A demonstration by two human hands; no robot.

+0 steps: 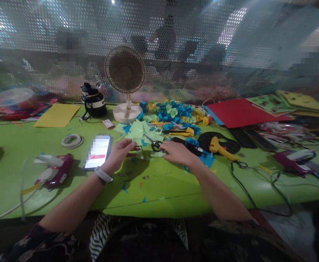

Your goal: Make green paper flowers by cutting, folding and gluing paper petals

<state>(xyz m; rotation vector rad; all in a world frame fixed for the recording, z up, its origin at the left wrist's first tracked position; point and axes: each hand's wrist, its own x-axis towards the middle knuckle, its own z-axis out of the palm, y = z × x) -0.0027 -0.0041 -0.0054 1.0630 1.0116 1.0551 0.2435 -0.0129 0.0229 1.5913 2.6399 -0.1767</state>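
Note:
My left hand [119, 155], with a pale watch band at the wrist, is closed in a pinch near the middle of the green table. A small piece of light green paper [140, 154] shows at its fingertips. Black-handled scissors [156, 145] lie at the fingertips of my right hand [177, 152], whose fingers are curled against the handle; the blades point away to the left. Just beyond them is a pile of light green paper sheets [138, 129]. A phone with a lit screen [98, 153] rests beside my left hand.
Behind the papers stand a fan [125, 72] and a heap of blue, green and yellow paper flowers [171, 111]. A yellow glue gun [219, 146] with a trailing cord lies right. At left are a tape roll [72, 141], a purple power strip [58, 171] and a dark bottle [94, 102].

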